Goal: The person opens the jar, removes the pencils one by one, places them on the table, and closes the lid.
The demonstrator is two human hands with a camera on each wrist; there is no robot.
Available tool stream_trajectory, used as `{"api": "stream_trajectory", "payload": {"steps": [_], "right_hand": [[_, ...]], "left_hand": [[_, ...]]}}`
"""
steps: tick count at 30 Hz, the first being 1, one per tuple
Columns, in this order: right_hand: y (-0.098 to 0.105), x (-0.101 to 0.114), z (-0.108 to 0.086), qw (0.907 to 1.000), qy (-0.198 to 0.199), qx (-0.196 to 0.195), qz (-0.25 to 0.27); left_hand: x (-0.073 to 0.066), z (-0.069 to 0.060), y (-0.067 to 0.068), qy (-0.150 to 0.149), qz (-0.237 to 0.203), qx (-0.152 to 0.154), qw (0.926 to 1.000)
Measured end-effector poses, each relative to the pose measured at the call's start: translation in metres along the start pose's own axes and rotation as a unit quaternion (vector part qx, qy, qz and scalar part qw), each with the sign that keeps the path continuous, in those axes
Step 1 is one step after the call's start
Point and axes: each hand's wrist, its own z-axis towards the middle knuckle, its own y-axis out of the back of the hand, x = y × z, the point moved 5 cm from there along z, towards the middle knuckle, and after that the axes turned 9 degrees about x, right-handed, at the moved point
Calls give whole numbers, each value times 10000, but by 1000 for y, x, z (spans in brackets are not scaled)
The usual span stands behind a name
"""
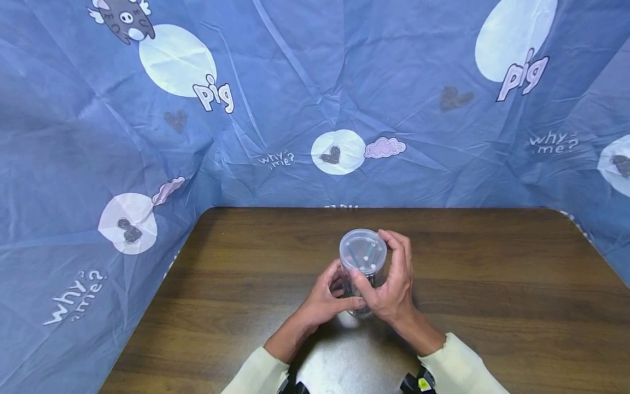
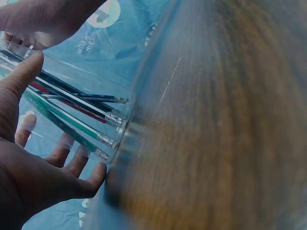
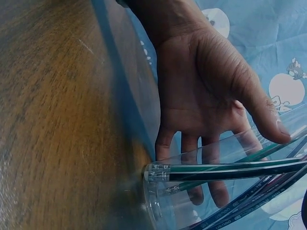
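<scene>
Both hands hold a clear cylindrical jar (image 1: 348, 282) with a translucent round lid (image 1: 363, 246), near the middle of the table. My left hand (image 1: 322, 301) grips the lower part, its thumb in front and fingers behind the wall. Higher up, my right hand (image 1: 394, 290) has its thumb and fingers around the lid and upper side. Several pencils (image 2: 72, 112), green, dark and red with metal-banded ends, lean inside the jar. In the right wrist view the left hand (image 3: 201, 91) reaches around the jar, behind the pencils (image 3: 230, 170). Whether the jar's base touches the tabletop I cannot tell.
A brown wood-grain table (image 1: 492, 284) lies under the hands, with a glossy bright patch at its near side. Blue printed cloth (image 1: 295, 98) hangs behind the table and along its sides.
</scene>
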Motion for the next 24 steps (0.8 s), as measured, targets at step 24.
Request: {"api": "stream_trajectory", "payload": {"steps": [24], "right_hand": [[17,46,28,9986,174,-465,159]], "left_hand": [[0,0,0,-2,29,-72,10000]]}}
